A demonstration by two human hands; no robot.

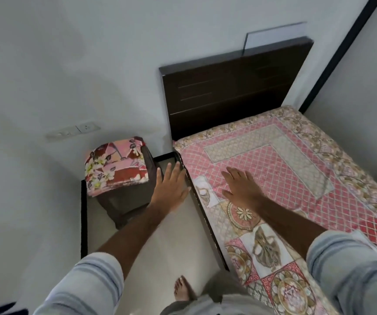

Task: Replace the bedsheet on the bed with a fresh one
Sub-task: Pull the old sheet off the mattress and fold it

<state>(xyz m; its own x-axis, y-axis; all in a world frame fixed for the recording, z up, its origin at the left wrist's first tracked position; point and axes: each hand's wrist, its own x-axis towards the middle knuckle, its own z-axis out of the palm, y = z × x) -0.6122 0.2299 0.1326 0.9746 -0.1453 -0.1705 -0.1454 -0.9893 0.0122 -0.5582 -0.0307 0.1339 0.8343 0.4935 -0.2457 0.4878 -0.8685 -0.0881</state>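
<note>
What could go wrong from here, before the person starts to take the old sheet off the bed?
1. The folded floral sheet sits on a small dark stool, overhanging its front edge; the open left hand close beside it might knock it to the floor.
2. The pink bedsheet looks tucked at the dark headboard, so a hard pull might strain it.
3. The right hand is spread over the sheet, gripping nothing yet.

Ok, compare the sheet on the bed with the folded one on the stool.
The bed sheet lies spread flat over the mattress; the folded sheet sits as a thick stack on the stool. The bed sheet has pink lattice and beige medallions; the folded sheet has large flowers and leaves. Both are mostly pink.
</note>
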